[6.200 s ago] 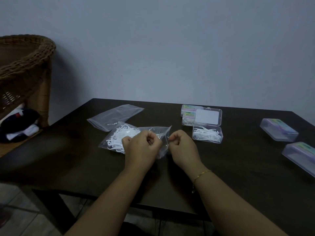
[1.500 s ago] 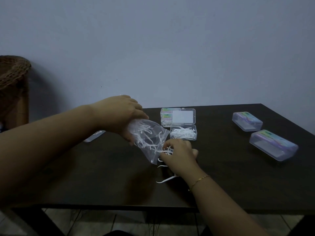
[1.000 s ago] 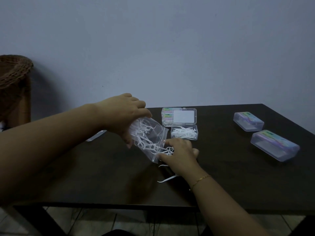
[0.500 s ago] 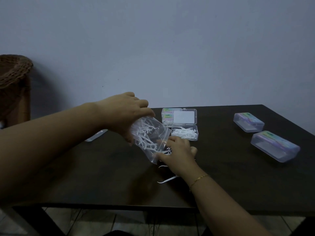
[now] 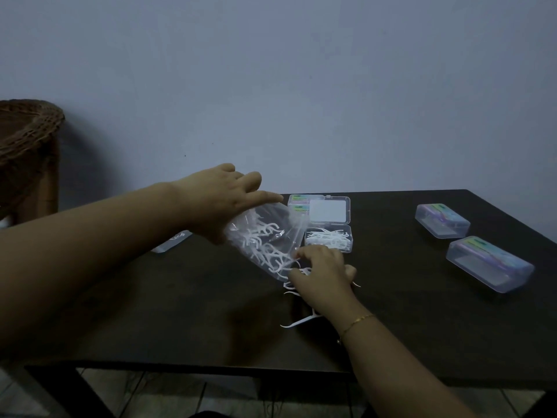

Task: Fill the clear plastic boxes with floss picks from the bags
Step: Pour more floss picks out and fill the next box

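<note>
Since half a second ago your right hand (image 5: pixel 321 274) has slid lower at the bag (image 5: pixel 266 241) mouth, fingers curled on spilled picks (image 5: pixel 291 289). Your left hand (image 5: pixel 221 203) grips the tilted bag. You're mid-emptying; next, carry the picks to the open box (image 5: pixel 328 241) just beyond.

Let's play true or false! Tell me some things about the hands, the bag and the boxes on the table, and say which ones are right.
1. The left hand holds the bag up off the table. True.
2. The bag is empty. False: white floss picks are still inside it.
3. The open box has floss picks in it. True.
4. The right hand rests on a closed box. False: it is at the bag's lower end, over loose picks on the table.
5. Two closed boxes sit at the right. True.
</note>
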